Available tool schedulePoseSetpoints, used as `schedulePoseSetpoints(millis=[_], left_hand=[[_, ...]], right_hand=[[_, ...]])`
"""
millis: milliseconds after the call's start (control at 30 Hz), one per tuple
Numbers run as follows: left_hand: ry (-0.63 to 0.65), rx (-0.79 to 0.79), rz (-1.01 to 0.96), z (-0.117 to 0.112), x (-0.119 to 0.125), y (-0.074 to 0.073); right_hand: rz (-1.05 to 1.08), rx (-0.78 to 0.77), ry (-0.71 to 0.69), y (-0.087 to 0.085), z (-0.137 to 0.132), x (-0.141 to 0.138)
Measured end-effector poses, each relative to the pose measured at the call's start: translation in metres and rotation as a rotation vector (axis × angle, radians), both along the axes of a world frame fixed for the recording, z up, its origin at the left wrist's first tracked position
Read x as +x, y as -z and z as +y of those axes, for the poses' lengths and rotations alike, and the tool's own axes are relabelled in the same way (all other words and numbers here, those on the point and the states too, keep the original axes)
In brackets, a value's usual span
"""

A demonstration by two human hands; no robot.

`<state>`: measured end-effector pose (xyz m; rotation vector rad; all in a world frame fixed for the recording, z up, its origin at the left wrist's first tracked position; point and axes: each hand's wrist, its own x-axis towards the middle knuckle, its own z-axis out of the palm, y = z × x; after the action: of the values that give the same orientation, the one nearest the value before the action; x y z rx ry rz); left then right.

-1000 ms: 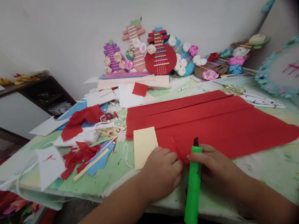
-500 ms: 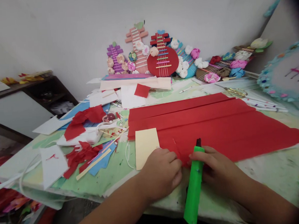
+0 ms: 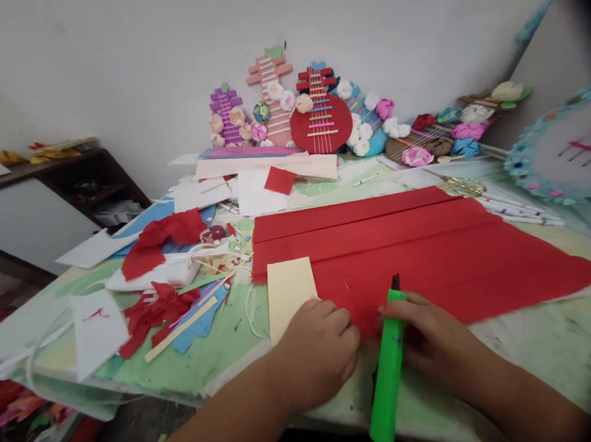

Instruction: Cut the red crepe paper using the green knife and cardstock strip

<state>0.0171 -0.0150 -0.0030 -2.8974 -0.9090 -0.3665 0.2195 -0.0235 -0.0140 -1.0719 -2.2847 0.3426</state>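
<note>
My right hand (image 3: 435, 332) is wrapped round a bright green glue gun (image 3: 389, 375), its black nozzle pointing away from me over a wide red crepe paper sheet (image 3: 387, 242). Beside it, my left hand (image 3: 318, 346) is closed with its fingers curled under, resting at the near edge of the red sheet. What its fingers pinch, if anything, is hidden; a small whitish bit shows by the thumb side. A cream card (image 3: 290, 291) lies just beyond my left wrist, overlapping the red sheet's left corner.
Torn red paper (image 3: 164, 239), a white card (image 3: 99, 333) and coloured strips (image 3: 196, 320) clutter the left side. Gold-handled scissors (image 3: 466, 185) and white sticks (image 3: 520, 208) lie at the right. A red paper lute (image 3: 322, 122) and other decorated instruments lean against the wall.
The view has shifted slightly. Both hands hold nearly the same place and pose, and the glue gun has moved slightly nearer to me and to the right.
</note>
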Motion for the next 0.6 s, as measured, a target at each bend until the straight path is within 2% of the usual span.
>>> schedulePoseSetpoints(millis=[167, 433, 600], left_hand=[[0.026, 0.039, -0.006, -0.0022, -0.0018, 0.0019], [-0.04, -0.052, -0.123, 0.0004, 0.0001, -0.0027], [0.001, -0.062, -0.089, -0.0001, 0.0014, -0.0023]], right_hand=[[-0.016, -0.046, 0.014, 0.0003, -0.0012, 0.0008], [-0.018, -0.036, -0.001, -0.0022, -0.0019, 0.0015], [0.024, -0.063, 0.004, -0.0027, -0.0027, 0.0055]])
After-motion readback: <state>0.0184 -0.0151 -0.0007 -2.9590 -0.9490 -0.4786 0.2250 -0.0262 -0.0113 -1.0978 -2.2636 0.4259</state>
